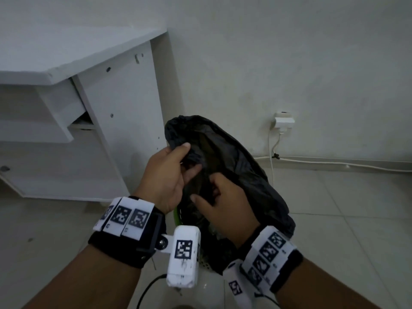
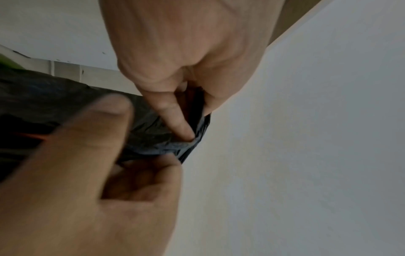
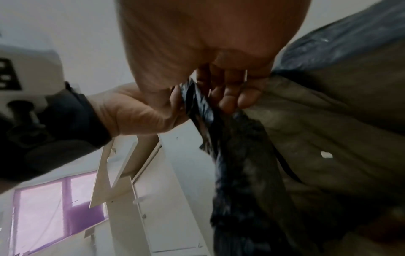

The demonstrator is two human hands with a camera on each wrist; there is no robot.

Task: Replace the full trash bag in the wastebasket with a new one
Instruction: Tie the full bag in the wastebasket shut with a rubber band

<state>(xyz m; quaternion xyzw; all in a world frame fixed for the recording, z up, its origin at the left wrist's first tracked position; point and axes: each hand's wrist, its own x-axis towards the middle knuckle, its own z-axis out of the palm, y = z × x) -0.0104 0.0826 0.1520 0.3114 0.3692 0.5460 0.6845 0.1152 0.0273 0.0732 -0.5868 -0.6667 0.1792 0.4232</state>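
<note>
White walls and a pale tiled floor [image 1: 334,219] frame the black trash bag [image 1: 234,152] rising from its green wastebasket [image 1: 177,216], left hand [image 1: 166,175] and right hand [image 1: 225,204] both pinching its gathered mouth, best bunched tightly before lifting straight up.

Wastebasket [image 1: 177,216] mostly hidden behind trash bag [image 1: 245,175]; bag contents indiscernible.
</note>
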